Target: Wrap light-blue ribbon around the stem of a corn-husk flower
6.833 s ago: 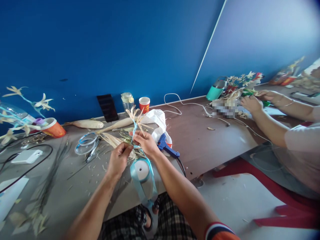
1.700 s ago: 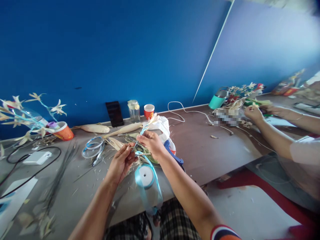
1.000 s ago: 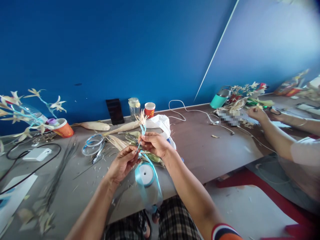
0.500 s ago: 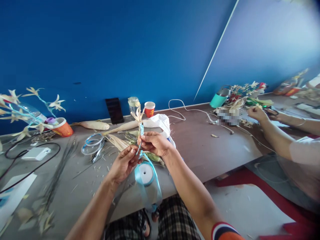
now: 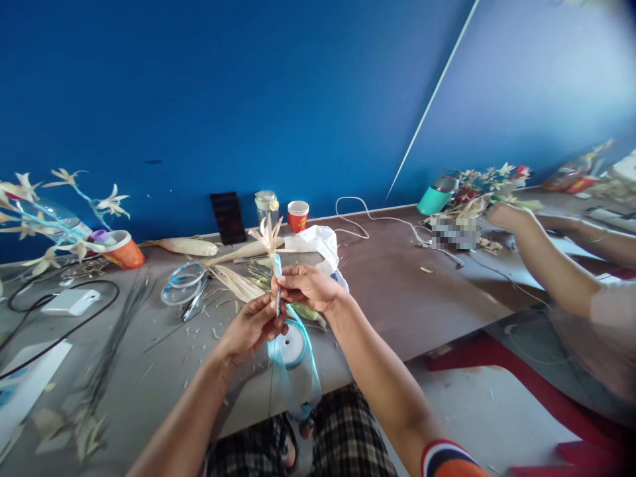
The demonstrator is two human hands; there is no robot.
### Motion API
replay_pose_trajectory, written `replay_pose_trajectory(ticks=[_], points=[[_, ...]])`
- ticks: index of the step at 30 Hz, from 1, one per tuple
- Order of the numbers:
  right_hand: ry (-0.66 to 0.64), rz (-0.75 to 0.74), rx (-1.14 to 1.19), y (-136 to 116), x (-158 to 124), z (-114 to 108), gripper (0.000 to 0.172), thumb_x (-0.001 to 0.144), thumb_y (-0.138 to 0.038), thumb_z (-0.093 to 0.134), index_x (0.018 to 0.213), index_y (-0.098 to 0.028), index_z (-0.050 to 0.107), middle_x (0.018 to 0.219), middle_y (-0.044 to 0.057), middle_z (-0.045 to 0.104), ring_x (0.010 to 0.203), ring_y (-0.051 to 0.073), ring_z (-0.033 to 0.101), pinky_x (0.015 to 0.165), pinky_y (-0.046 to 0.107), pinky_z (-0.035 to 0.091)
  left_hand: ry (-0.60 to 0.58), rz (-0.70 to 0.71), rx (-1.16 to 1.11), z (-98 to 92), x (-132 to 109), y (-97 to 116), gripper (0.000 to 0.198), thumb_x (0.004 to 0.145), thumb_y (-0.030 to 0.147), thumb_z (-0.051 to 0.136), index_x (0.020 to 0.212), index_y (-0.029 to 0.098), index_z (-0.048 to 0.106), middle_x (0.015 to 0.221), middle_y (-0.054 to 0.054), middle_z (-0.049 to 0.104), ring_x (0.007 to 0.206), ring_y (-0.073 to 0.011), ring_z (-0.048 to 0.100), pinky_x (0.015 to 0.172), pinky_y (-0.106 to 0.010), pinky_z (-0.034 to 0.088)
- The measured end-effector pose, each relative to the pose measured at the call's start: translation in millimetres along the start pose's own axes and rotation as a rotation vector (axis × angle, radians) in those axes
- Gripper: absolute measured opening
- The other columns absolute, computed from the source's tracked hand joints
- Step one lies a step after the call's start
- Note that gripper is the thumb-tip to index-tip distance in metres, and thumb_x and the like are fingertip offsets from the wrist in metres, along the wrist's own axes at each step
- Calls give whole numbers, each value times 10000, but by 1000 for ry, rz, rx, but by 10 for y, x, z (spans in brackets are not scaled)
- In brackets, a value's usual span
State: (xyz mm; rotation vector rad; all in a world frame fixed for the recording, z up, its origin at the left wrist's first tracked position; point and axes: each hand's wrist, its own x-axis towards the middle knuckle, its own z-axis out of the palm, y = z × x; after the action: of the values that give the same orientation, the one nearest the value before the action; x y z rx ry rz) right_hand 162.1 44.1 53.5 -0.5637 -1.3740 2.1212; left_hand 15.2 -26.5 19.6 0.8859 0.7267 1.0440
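Note:
A pale corn husk flower (image 5: 269, 234) stands upright above my hands, its stem wrapped in light blue ribbon (image 5: 277, 265). My right hand (image 5: 305, 286) pinches that wrapped stem just below the bloom. Lower down, my left hand (image 5: 253, 324) grips the stem, and a thin dark wire end hangs beneath it. From my fingers the ribbon loops down past the ribbon spool (image 5: 289, 346), which lies on the table just under my hands. Fingertips cover the spot where ribbon and stem meet.
Behind my hands lie corn husks (image 5: 233, 281), clear tape rolls (image 5: 185, 283) and a white plastic bag (image 5: 318, 245). A red cup (image 5: 297, 216) stands by the wall. Finished flowers fill an orange cup (image 5: 124, 250) at left, beside thin wires (image 5: 116, 331). A co-worker's arms (image 5: 551, 252) reach in from the right.
The flower has shifted slightly left and down and stands straighter. My left hand has moved a little along the stem. The co-worker's nearer hand has moved slightly left and up.

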Motion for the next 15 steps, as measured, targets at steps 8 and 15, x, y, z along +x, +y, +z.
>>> replay_pose_trajectory(ticks=[8, 15], points=[[246, -67, -234, -33, 24, 71, 186, 781, -250, 560, 674, -112, 623, 559, -22, 502, 479, 43, 391, 469, 189, 277, 302, 183, 118, -41, 53, 6, 182, 730, 325, 671, 836, 181, 636, 594, 34, 548, 493, -58, 475, 515, -191, 395], [287, -60, -265, 12, 60, 93, 184, 798, -233, 539, 676, -120, 618, 553, -27, 509, 466, 42, 398, 476, 193, 283, 272, 124, 120, -88, 61, 41, 183, 660, 287, 736, 768, 156, 666, 736, -9, 624, 669, -102, 564, 668, -243, 484]])
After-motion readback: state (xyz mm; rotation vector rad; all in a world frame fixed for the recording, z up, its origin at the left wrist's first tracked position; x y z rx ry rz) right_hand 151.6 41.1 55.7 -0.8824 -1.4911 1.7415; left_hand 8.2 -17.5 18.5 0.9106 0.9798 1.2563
